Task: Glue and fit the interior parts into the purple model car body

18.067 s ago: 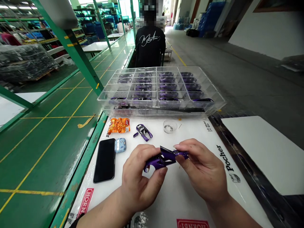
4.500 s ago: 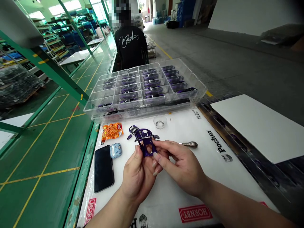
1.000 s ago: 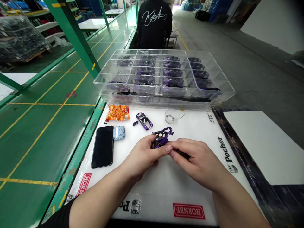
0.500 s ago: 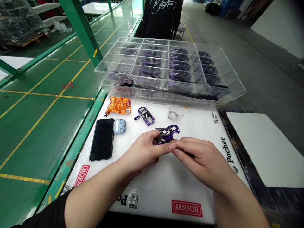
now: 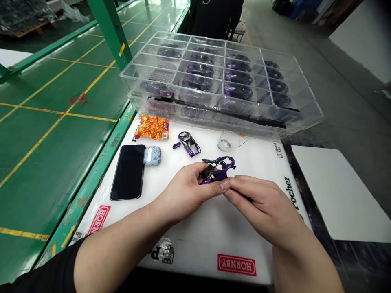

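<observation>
Both hands are together over the white, plastic-covered surface (image 5: 195, 240), in front of and to the right of a glossy purple toy car shell with open windows (image 5: 188, 140), which lies there. The left hand (image 5: 195, 187) is clamped on a second purple car shell with black and silvery parts (image 5: 220, 175), held tilted just in front of and to the right of the lying shell. The left thumb presses along the held shell's near edge. The right hand (image 5: 262, 199) has its thumb and fingers drawn together at that same edge, meeting the left thumb; a dark thing shows beneath its fingers, but I cannot tell what it is or whether the hand grips it.

Just left of the lying shell is a small purple piece (image 5: 176, 145). Further left, a crinkled orange packet (image 5: 152, 127) lies beyond a pale blue patterned case (image 5: 152, 156), which is beside a black rectangular phone (image 5: 127, 173). To the lying shell's right stand a round clear dish (image 5: 228, 141) and, next to it, a thin stick (image 5: 243, 143). Behind the shell is a clear plastic divided tray (image 5: 160, 76) carrying rows of purple car shells.
</observation>
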`<state>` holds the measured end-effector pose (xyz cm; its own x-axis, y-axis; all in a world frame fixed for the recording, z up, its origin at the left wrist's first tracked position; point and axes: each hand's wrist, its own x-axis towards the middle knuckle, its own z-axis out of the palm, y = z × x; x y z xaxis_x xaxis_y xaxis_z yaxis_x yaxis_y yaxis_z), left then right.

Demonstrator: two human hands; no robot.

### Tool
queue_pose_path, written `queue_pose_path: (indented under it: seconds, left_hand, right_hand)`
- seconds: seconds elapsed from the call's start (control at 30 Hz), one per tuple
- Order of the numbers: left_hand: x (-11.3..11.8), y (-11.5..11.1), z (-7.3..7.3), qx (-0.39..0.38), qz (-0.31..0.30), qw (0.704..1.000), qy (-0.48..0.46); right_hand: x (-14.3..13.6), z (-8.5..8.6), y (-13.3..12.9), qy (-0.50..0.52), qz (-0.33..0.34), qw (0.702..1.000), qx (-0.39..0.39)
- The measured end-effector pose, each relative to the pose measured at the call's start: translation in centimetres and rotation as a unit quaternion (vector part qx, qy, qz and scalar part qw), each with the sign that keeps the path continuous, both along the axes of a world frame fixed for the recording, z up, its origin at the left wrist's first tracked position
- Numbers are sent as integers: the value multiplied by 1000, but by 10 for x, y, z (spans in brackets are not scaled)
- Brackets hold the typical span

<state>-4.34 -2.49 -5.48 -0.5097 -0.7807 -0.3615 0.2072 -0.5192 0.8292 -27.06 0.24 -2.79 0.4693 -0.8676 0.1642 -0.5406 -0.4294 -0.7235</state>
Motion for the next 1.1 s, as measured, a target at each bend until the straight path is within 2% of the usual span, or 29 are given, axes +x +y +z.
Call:
queue_pose_path:
  seconds: [0.2,0.67,1.1]
  left_hand:
    - [-1,1,1,9,-3,1000,5]
    - [1,-3,1,-67,-5,997,-31]
    - [3,-6,-3,-9,-43,999,19]
  right_hand:
    - [-1,-1,1,-15,-3,1000,23]
    - [0,-2,3,24,-7,1000,4]
    - [1,-4,3,63,-10,998,-30]
